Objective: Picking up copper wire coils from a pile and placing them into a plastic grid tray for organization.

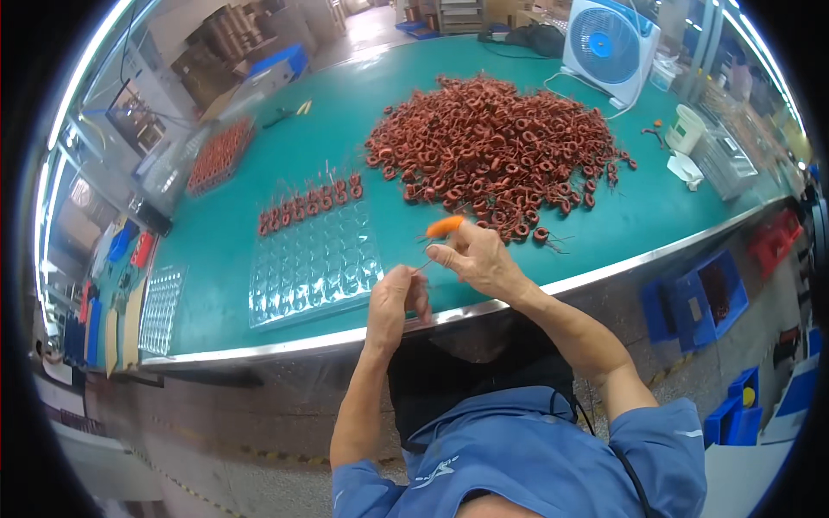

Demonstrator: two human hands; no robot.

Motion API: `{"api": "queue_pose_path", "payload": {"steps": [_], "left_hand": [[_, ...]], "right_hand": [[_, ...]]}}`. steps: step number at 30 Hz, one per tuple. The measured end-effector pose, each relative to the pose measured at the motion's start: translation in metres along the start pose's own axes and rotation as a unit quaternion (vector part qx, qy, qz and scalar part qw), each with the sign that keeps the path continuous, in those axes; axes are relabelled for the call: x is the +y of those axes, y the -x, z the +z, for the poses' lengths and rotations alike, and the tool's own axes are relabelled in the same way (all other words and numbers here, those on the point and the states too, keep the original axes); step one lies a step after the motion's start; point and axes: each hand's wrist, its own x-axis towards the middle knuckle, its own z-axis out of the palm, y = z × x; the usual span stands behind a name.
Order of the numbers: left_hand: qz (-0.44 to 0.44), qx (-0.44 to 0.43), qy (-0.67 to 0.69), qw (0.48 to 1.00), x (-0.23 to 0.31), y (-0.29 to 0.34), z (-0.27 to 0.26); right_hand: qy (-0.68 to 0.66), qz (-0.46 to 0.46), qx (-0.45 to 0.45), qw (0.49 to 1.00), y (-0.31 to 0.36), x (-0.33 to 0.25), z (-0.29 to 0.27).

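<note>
Over the near edge of the table, my left hand (393, 302) is closed, with its fingertips pinched together. My right hand (485, 263) faces it, thumb and fingers closed, an orange finger cot (446, 227) covering one fingertip. A thin reddish wire (422, 267) runs between the two hands; whether a coil hangs on it inside my left fingers is hidden. Left of my hands lies a clear plastic tray (315, 276) with round pockets, its far rows filled with red ring coils (309, 204) whose leads stick up. Beyond my right hand spreads a large pile of red ring coils (501, 147).
A filled tray (222, 155) stands at the far left, and another clear tray (162, 298) lies near the left edge. Pliers (278, 116) lie at the back. A blue-and-white fan (609, 52), a pale cup (685, 129) and clear boxes (725, 160) stand right. Blue bins (699, 298) sit below.
</note>
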Motion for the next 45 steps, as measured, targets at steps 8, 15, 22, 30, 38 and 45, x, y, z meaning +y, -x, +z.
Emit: {"api": "queue_pose_path", "payload": {"steps": [8,15,22,30,38,45], "left_hand": [[0.084,-0.088,-0.140,0.983,0.011,0.010,0.003],[0.112,-0.087,-0.090,0.986,0.018,0.009,0.024],[0.166,0.051,-0.171,0.970,0.011,0.016,0.015],[0.131,-0.030,-0.390,0.911,0.021,-0.005,0.044],[0.113,-0.161,-0.442,0.875,0.047,-0.006,0.036],[0.178,-0.071,-0.539,0.820,0.032,-0.009,0.048]], "right_hand": [[-0.217,0.147,-0.073,0.962,0.002,-0.018,0.003],[-0.140,0.014,0.024,0.990,0.021,-0.029,-0.014],[-0.205,0.019,0.074,0.976,0.027,-0.018,0.011],[-0.237,0.076,0.005,0.969,0.043,-0.004,-0.010],[-0.376,0.190,-0.078,0.904,0.047,-0.001,-0.025],[-0.012,-0.021,0.099,0.995,0.049,-0.006,-0.013]]}}
